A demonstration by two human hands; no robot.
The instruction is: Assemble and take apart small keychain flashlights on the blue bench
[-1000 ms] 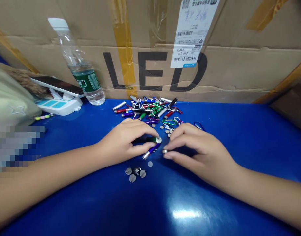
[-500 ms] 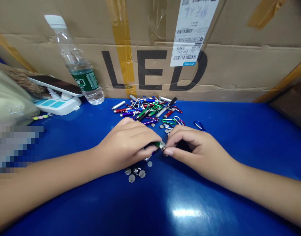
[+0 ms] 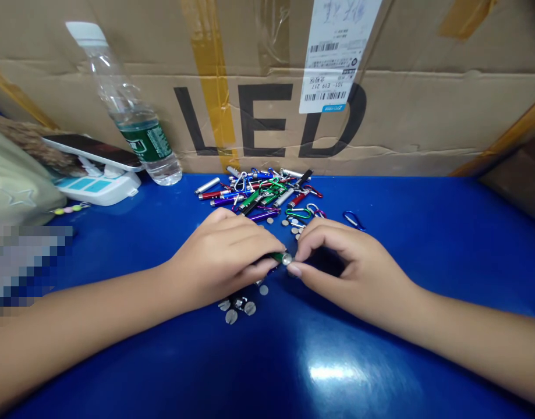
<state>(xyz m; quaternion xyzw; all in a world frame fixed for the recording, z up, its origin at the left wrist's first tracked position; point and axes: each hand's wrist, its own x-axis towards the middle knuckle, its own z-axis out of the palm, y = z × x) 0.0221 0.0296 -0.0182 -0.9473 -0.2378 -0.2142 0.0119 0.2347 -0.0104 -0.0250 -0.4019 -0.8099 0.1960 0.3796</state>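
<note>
1. Just now the gap between the hands had closed: a second earlier the fingertips of the right hand point(image 3: 354, 262) were apart from the green tube point(image 3: 277, 256), and at this moment they met its silver end.
2. Accordingly, the work seemed to have passed from bringing the pieces near to fitting them end to end, though whether anything had gone inside could not be told.
3. The left hand point(image 3: 226, 247), at 9 o'clock from that tube, pinched it between thumb and forefinger, its silver end facing 3 o'clock.
4. The right hand, at 3 o'clock, pinched a small metal piece point(image 3: 292, 261), nearly hidden by the thumb and forefinger.
5. Below the left thumb, the purple torch, plainly visible a second before, had become mostly covered; only its silver tip point(image 3: 259, 283) showed clearly.
6. At 7 o'clock lay a lone disc point(image 3: 264, 290), and just beyond it some creased discs point(image 3: 231, 316) around a dark part point(image 3: 240, 303).
7. Toward 11 o'clock sat the heap of torches point(image 3: 258, 195), with button cells point(image 3: 285, 223) near 12 and a blue clip point(image 3: 353, 220) at 2.
</note>
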